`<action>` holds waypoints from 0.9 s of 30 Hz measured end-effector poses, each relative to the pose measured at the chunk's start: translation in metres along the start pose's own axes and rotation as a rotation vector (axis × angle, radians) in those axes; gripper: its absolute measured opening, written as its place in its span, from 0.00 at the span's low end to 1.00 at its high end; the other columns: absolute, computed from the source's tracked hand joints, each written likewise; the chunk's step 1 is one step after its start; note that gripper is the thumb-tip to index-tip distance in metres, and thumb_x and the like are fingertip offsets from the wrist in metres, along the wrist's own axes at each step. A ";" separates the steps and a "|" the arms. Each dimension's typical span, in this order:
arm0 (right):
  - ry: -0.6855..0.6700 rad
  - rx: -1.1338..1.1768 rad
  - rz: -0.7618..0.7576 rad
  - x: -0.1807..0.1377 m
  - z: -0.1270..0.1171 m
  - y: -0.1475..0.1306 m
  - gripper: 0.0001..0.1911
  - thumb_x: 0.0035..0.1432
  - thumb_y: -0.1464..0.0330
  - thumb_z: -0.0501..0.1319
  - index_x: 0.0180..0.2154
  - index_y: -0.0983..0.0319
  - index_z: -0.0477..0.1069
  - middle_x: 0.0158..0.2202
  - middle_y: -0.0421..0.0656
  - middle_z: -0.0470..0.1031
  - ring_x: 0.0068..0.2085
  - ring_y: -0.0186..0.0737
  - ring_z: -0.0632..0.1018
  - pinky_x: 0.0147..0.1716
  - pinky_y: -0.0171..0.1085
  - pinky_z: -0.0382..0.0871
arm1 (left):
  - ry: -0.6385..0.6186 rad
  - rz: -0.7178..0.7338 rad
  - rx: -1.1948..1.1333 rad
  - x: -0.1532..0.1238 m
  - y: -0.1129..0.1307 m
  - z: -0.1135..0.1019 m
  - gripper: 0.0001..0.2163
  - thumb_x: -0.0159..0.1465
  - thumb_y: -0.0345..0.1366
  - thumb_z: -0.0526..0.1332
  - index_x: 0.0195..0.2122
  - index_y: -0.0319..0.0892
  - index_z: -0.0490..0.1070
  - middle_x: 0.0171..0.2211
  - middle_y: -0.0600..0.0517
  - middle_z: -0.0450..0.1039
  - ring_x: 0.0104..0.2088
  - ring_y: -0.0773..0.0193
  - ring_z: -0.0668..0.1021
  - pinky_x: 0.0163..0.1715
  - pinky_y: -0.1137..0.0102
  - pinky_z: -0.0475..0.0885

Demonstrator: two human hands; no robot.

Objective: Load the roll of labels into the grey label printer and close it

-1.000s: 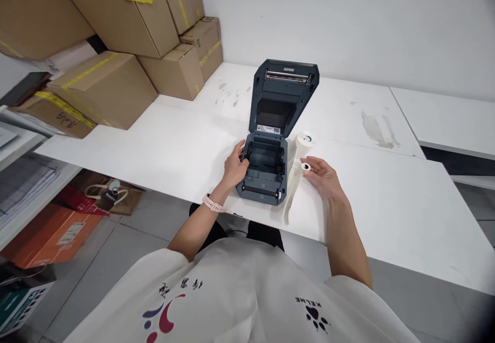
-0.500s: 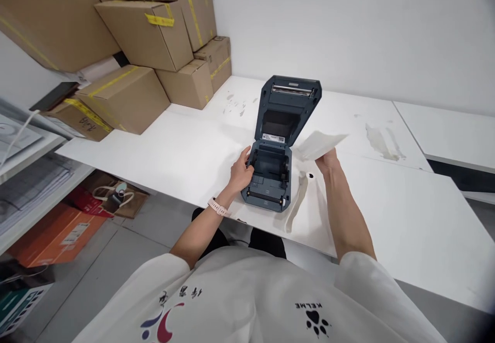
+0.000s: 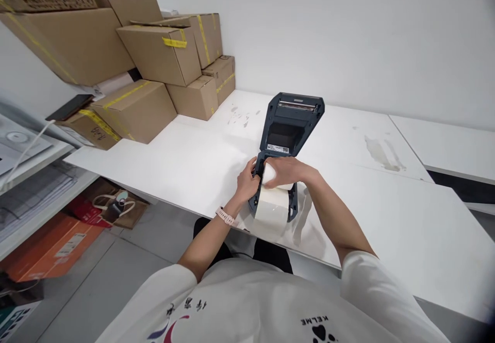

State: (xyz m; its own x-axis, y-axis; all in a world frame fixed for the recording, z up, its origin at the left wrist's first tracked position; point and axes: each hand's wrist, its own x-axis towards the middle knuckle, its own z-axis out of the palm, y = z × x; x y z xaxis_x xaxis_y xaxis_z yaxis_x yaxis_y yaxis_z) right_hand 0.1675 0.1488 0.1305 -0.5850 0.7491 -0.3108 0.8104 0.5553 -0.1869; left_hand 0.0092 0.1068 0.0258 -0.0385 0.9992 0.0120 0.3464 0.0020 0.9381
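Observation:
A dark blue-grey label printer [image 3: 293, 126] stands on the white table with its lid tilted up. My right hand [image 3: 284, 171] is closed around a roll of white labels [image 3: 269, 174] inside the printer's body. From the roll a loose strip of labels [image 3: 271, 211] runs forward over the printer's front and hangs past it. My left hand [image 3: 247, 180] grips the left side of the printer, thumb at its rim. The inside of the printer under the roll is hidden. A pale curled strip of paper [image 3: 302, 214] lies right of the printer.
Stacked cardboard boxes [image 3: 143, 111] with yellow tape fill the table's back left. Beyond the table [image 3: 371, 219] rises a white wall. At the left a shelf [image 3: 58, 183] holds papers, with an orange box [image 3: 65, 245] and bags below.
My right hand has moved left from beside the printer and now has the label roll inside it. The strip now lies over the printer's front. My view has tilted up slightly.

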 end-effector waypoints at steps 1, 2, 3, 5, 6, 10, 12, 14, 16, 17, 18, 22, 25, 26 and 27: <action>-0.012 -0.005 0.019 0.005 0.003 0.000 0.30 0.50 0.51 0.67 0.50 0.60 0.69 0.48 0.53 0.80 0.49 0.64 0.80 0.43 0.51 0.73 | 0.000 0.010 -0.003 0.000 0.000 0.000 0.34 0.58 0.26 0.55 0.69 0.47 0.60 0.62 0.46 0.74 0.61 0.51 0.77 0.60 0.56 0.70; -0.012 0.003 0.034 0.009 0.006 0.002 0.30 0.51 0.50 0.68 0.50 0.61 0.70 0.48 0.54 0.80 0.49 0.64 0.80 0.43 0.51 0.74 | 0.003 0.018 -0.004 0.000 0.000 0.000 0.34 0.58 0.26 0.55 0.68 0.46 0.60 0.62 0.46 0.74 0.61 0.51 0.76 0.60 0.56 0.70; -0.003 0.020 0.038 0.011 0.010 0.005 0.30 0.51 0.50 0.68 0.51 0.61 0.70 0.49 0.54 0.80 0.49 0.64 0.81 0.43 0.50 0.74 | 0.005 0.021 -0.003 0.000 0.000 0.000 0.34 0.58 0.26 0.54 0.68 0.46 0.61 0.61 0.46 0.74 0.61 0.51 0.76 0.60 0.56 0.70; 0.045 0.064 0.012 0.010 0.021 0.012 0.31 0.55 0.51 0.66 0.55 0.61 0.69 0.52 0.54 0.79 0.52 0.63 0.80 0.46 0.50 0.74 | 0.009 0.012 -0.001 0.000 0.000 -0.001 0.34 0.58 0.25 0.54 0.68 0.46 0.62 0.61 0.46 0.75 0.62 0.51 0.76 0.60 0.56 0.70; 0.090 0.078 -0.005 0.008 0.029 0.014 0.31 0.58 0.52 0.65 0.58 0.61 0.68 0.55 0.55 0.78 0.54 0.62 0.79 0.48 0.51 0.74 | 0.011 0.006 0.000 0.000 0.000 -0.001 0.33 0.58 0.25 0.55 0.67 0.47 0.62 0.61 0.47 0.75 0.61 0.51 0.76 0.61 0.55 0.69; 0.404 0.040 0.031 -0.012 0.072 0.009 0.28 0.67 0.61 0.59 0.64 0.65 0.65 0.67 0.58 0.67 0.67 0.62 0.69 0.61 0.58 0.67 | 0.026 0.009 -0.022 0.001 0.000 0.000 0.32 0.58 0.26 0.56 0.65 0.48 0.65 0.59 0.49 0.76 0.60 0.53 0.77 0.61 0.56 0.70; 0.537 0.030 0.026 -0.026 0.098 -0.003 0.25 0.70 0.62 0.55 0.64 0.65 0.66 0.69 0.55 0.64 0.70 0.59 0.66 0.63 0.57 0.66 | 0.027 0.015 -0.040 0.002 -0.002 0.001 0.31 0.58 0.25 0.56 0.65 0.48 0.66 0.60 0.49 0.76 0.60 0.53 0.77 0.61 0.56 0.70; 0.626 0.030 -0.002 -0.041 0.121 -0.018 0.24 0.73 0.61 0.51 0.64 0.65 0.67 0.67 0.52 0.68 0.68 0.55 0.68 0.64 0.54 0.67 | 0.028 0.022 -0.055 0.003 -0.005 0.002 0.31 0.58 0.25 0.56 0.64 0.48 0.66 0.60 0.49 0.76 0.60 0.53 0.77 0.61 0.56 0.70; 0.714 0.016 0.008 -0.055 0.139 -0.035 0.24 0.74 0.60 0.50 0.63 0.64 0.67 0.65 0.51 0.71 0.66 0.53 0.72 0.65 0.53 0.67 | 0.030 0.029 -0.072 0.004 -0.008 0.003 0.31 0.58 0.26 0.55 0.64 0.48 0.67 0.61 0.49 0.75 0.60 0.53 0.77 0.61 0.57 0.70; 0.759 0.004 0.029 -0.061 0.146 -0.043 0.24 0.74 0.61 0.50 0.64 0.64 0.67 0.65 0.51 0.72 0.66 0.52 0.72 0.65 0.53 0.66 | 0.028 0.031 -0.081 0.005 -0.009 0.004 0.30 0.59 0.26 0.55 0.64 0.48 0.67 0.61 0.49 0.74 0.61 0.53 0.76 0.61 0.57 0.70; 0.796 -0.006 0.055 -0.066 0.152 -0.050 0.23 0.74 0.61 0.51 0.64 0.63 0.66 0.65 0.51 0.71 0.66 0.52 0.72 0.65 0.54 0.65 | 0.026 0.030 -0.091 0.005 -0.010 0.004 0.30 0.59 0.26 0.55 0.64 0.48 0.67 0.62 0.49 0.74 0.61 0.53 0.76 0.62 0.57 0.70; 0.831 -0.038 0.103 -0.077 0.164 -0.069 0.24 0.73 0.62 0.53 0.65 0.61 0.64 0.68 0.50 0.67 0.69 0.52 0.68 0.66 0.54 0.63 | 0.006 0.030 -0.142 0.004 -0.011 0.005 0.30 0.59 0.27 0.55 0.64 0.47 0.66 0.64 0.48 0.71 0.63 0.52 0.74 0.62 0.56 0.69; 0.834 -0.061 0.083 -0.078 0.166 -0.070 0.23 0.73 0.61 0.53 0.65 0.60 0.64 0.68 0.50 0.67 0.69 0.53 0.68 0.66 0.54 0.62 | -0.002 0.030 -0.181 0.004 -0.011 0.005 0.30 0.59 0.27 0.56 0.64 0.48 0.66 0.65 0.48 0.70 0.64 0.52 0.73 0.62 0.57 0.69; 0.836 -0.062 0.077 -0.078 0.166 -0.069 0.23 0.73 0.61 0.53 0.65 0.60 0.64 0.68 0.50 0.67 0.68 0.53 0.68 0.65 0.54 0.62 | 0.000 0.032 -0.192 0.005 -0.011 0.006 0.30 0.59 0.26 0.56 0.64 0.47 0.66 0.65 0.47 0.70 0.64 0.53 0.72 0.63 0.57 0.69; 0.835 -0.058 0.074 -0.078 0.166 -0.067 0.23 0.73 0.61 0.53 0.65 0.60 0.65 0.68 0.50 0.67 0.68 0.53 0.68 0.65 0.54 0.62 | 0.001 0.035 -0.202 0.006 -0.011 0.006 0.30 0.59 0.26 0.56 0.64 0.46 0.66 0.65 0.47 0.70 0.64 0.53 0.72 0.63 0.58 0.69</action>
State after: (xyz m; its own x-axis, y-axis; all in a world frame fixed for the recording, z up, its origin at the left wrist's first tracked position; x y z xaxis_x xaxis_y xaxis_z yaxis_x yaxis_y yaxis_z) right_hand 0.1645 -0.0068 0.0130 -0.3808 0.7928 0.4759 0.8578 0.4950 -0.1382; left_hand 0.0110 0.1126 0.0131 -0.0310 0.9984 0.0464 0.1525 -0.0411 0.9875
